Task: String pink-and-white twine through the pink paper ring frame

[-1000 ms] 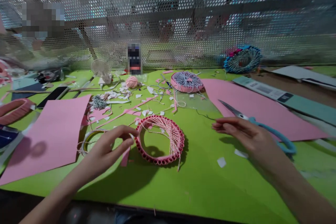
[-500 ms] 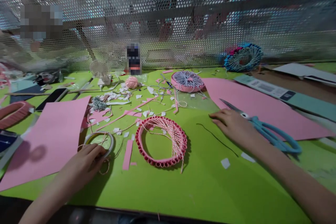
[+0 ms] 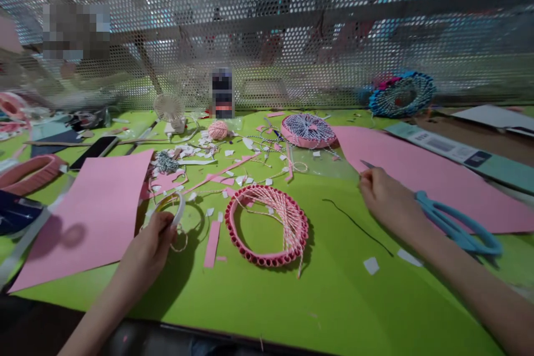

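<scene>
My left hand [image 3: 156,239] grips a roll of tape [image 3: 178,210], tilted up off the green table at the left. Closed fingers of my right hand [image 3: 381,192] lie over the blades of the blue-handled scissors [image 3: 459,222]; whether they pinch anything is too small to tell. Between the hands lies a pink ring [image 3: 267,260] edged with dark red loops, with pink-and-white string strung across its right side. A dark thread [image 3: 354,222] lies between the ring and my right hand.
Pink sheets [image 3: 95,211] lie at left and right. Behind are paper scraps, a pink yarn ball [image 3: 217,130], a round woven piece [image 3: 308,129], a small fan [image 3: 169,108] and a phone [image 3: 95,151]. A perforated metal screen [image 3: 267,28] stands at the back.
My left hand has lifted the tape roll off the table and tilted it. The fingers of my right hand have drawn together over the scissors' blades. The view has shifted slightly.
</scene>
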Available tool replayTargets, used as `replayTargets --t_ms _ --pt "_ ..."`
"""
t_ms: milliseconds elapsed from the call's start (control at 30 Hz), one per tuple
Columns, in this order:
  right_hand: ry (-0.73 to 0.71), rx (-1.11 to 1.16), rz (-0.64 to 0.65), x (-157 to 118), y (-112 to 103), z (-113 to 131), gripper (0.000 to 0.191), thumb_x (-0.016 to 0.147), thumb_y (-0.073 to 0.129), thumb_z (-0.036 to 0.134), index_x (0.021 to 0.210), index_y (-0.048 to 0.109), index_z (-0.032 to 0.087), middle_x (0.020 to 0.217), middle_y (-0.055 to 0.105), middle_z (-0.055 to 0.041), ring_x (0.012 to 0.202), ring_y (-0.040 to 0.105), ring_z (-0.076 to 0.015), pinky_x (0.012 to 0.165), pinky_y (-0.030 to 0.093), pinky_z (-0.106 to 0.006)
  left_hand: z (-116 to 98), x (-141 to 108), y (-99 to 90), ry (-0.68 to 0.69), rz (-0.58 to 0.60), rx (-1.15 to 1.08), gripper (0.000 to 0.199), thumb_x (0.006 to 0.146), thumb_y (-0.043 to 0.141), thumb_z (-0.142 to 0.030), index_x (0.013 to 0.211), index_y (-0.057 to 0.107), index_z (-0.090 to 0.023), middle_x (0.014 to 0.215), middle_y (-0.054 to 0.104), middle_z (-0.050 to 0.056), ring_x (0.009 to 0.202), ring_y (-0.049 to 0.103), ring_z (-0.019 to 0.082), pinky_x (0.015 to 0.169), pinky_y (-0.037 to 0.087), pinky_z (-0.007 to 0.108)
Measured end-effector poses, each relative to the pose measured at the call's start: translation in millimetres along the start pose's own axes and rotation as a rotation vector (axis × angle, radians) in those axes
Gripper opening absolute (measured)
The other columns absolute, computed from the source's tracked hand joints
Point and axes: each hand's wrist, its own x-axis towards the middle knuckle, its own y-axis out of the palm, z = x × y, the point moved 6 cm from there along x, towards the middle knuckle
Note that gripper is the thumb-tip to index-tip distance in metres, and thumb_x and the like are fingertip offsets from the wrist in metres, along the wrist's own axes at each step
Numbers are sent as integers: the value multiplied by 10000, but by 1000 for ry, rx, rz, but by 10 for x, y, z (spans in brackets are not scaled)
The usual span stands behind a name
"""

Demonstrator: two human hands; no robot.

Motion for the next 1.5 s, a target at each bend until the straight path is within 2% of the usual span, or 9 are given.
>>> replayTargets --t_ms 167,267,400,533,633,833,1100,1267,1500 --pt "210 298 -34 -54 -31 -106 46 747 342 235 763 347 193 653 461 -45 557 483 -182 538 375 -323 -28 41 61 124 69 30 226 818 329 -344 892 462 -177 831 556 72 770 554 197 640 445 310" --pt "227 565 1 -140 -44 46 121 752 370 267 826 426 188 787 511 -43 627 532 -133 609 439 -276 -134 88 -87 236 38 -7 238 801 389 -347 951 488 -190 1041 482 88 1011 452 217 833 388 354" --pt "259 1264 265 -379 5 617 79 702 522 220 773 545 195 808 539 -6 694 530 -91 703 458 -221 -448 209 -278 180 100 -272 220 815 398 -323 982 476 -203 1002 513 52 980 473 173 841 393 315" --pt "255 1552 576 -628 105 1290 56 748 508 190 733 561 179 732 532 7 675 530 -78 709 458 -217 -1003 299 -30 240 377 -648 234 822 401 -289 1021 461 -182 1011 536 65 955 503 150 832 419 289" --pt "170 1625 631 -686 161 1565 35 753 512 206 734 535 187 718 532 17 692 537 -88 694 452 -237 -1255 356 234 255 482 -881 244 810 413 -221 1046 412 -159 1033 529 97 968 507 150 837 423 299" --pt "-105 1293 491 -624 134 1615 35 739 528 226 753 528 195 751 561 11 751 537 -115 731 419 -284 -1220 396 445 103 622 -1065 204 834 360 -257 1004 383 -147 587 504 -21 478 477 68 460 409 193" --pt "-272 1021 387 -574 46 1627 63 744 519 240 763 547 187 742 572 0 720 533 -118 685 422 -278 -1081 449 269 115 461 -861 145 823 361 -259 845 465 -161 512 345 -67 429 320 51 389 263 161" --pt "-190 1120 557 -603 143 1595 94 765 490 251 788 544 179 717 554 8 665 524 -97 654 426 -265 -1070 456 125 360 115 -345 184 812 346 -162 930 488 -150 552 468 -37 437 373 63 427 280 184" --pt "-55 1248 715 -615 256 1592 74 736 534 234 731 524 161 628 510 38 586 494 -66 623 405 -236 -1180 426 142 610 26 -45 173 835 345 -195 849 508 -137 684 593 45 572 496 126 495 358 229"
